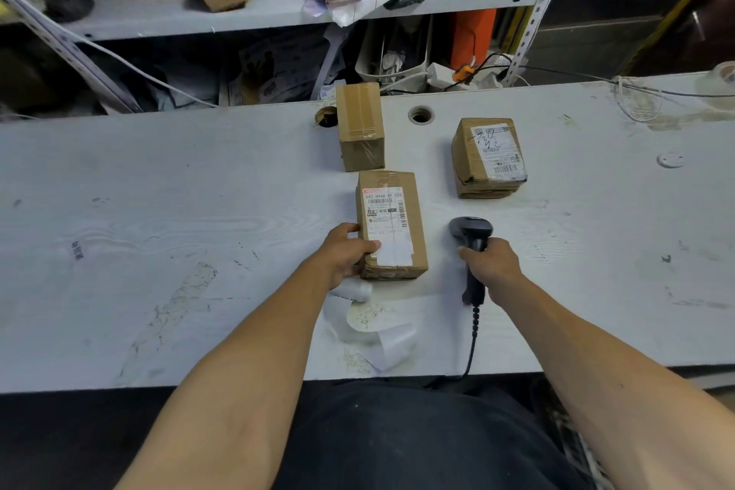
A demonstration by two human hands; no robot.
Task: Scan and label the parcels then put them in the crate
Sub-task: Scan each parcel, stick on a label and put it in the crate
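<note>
Head view: a pale, scuffed surface (pixel 159 191) seen from above, with both forearms reaching out over it.
Left hand (pixel 345 253): fingers curled round the near left corner of the near parcel (pixel 391 225), thumb on its top face; grip clamped on that box.
Near parcel: lies flat at centre, printed label upward, barcode visible.
Right hand (pixel 493 265): grip closed round the handle of the scanner (pixel 471 239), just right of the near parcel; the scanner's head points far, its cable trailing off the near edge.
Far parcel (pixel 360 125): taped and plain on top, just beyond the near one.
Right parcel (pixel 487 157): labelled, well apart on the right.
Label strip (pixel 374 320): curled white paper near the left wrist.
Shelf (pixel 238 12): far side, cluttered.
</note>
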